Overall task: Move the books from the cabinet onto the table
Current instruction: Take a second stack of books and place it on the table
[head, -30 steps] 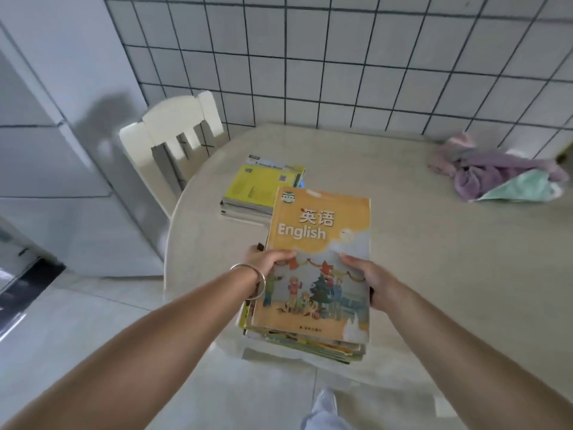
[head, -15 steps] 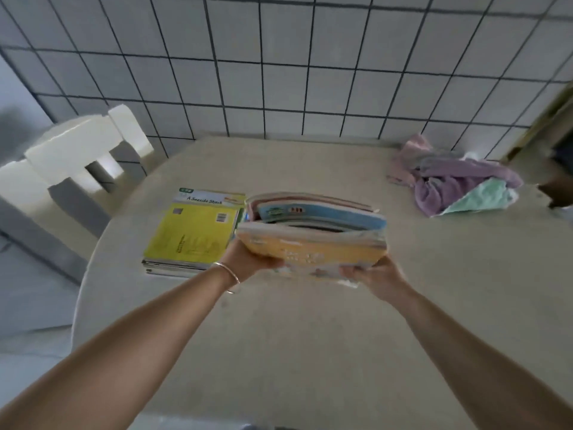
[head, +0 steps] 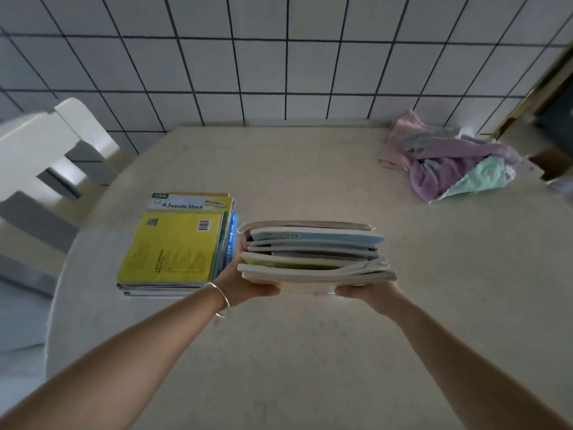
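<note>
Both my hands hold a stack of several thin books on edge over the beige table, page edges facing me. My left hand, with a silver bangle on its wrist, grips the stack's lower left corner. My right hand supports its lower right corner from below. Just left of the held stack, another pile of books lies flat on the table, topped by a yellow cover reading "A Seaside Shock". I cannot tell whether the held stack touches the tabletop.
A white chair stands at the table's left side. A heap of purple, pink and mint cloth lies at the table's far right. A tiled wall runs behind the table.
The stack has tipped from cover-up to standing on edge and moved forward over the table, beside the yellow pile. The camera has come closer to the table.
</note>
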